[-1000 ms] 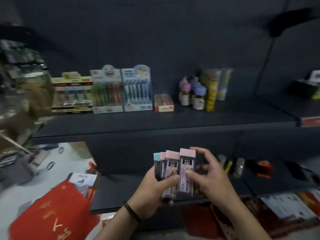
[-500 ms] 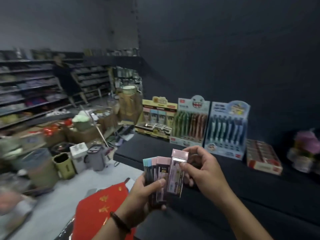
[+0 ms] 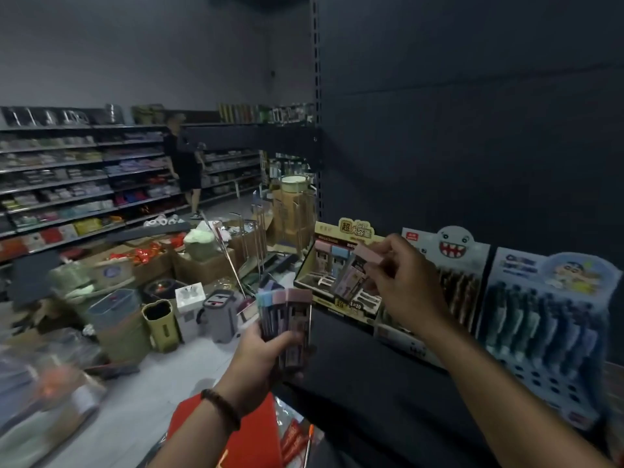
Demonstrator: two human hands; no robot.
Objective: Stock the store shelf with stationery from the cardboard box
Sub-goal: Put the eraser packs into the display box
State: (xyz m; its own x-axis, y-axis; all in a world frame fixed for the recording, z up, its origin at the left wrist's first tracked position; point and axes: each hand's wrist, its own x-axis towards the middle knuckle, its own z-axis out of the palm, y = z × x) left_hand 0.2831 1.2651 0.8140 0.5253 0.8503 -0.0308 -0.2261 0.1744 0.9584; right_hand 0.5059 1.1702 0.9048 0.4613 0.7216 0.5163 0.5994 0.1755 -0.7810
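While left hand (image 3: 266, 349) grips cases (image 3: 287, 315), right hand (image 3: 408, 282) pinches pink case (image 3: 354, 273) near "超" display (image 3: 349, 229)

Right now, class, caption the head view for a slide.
Right hand holds one pink-capped pack at the display box; left hand grips the other packs.

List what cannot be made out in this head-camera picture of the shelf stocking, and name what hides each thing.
- Head view: print on the packs in the left hand, blurred and too small.
- Head view: how many packs; they overlap and the hand covers their lower ends.
- Head view: part of the yellow display box, behind the right hand and its single pack.
- Head view: goods at lower left, smeared by blur.
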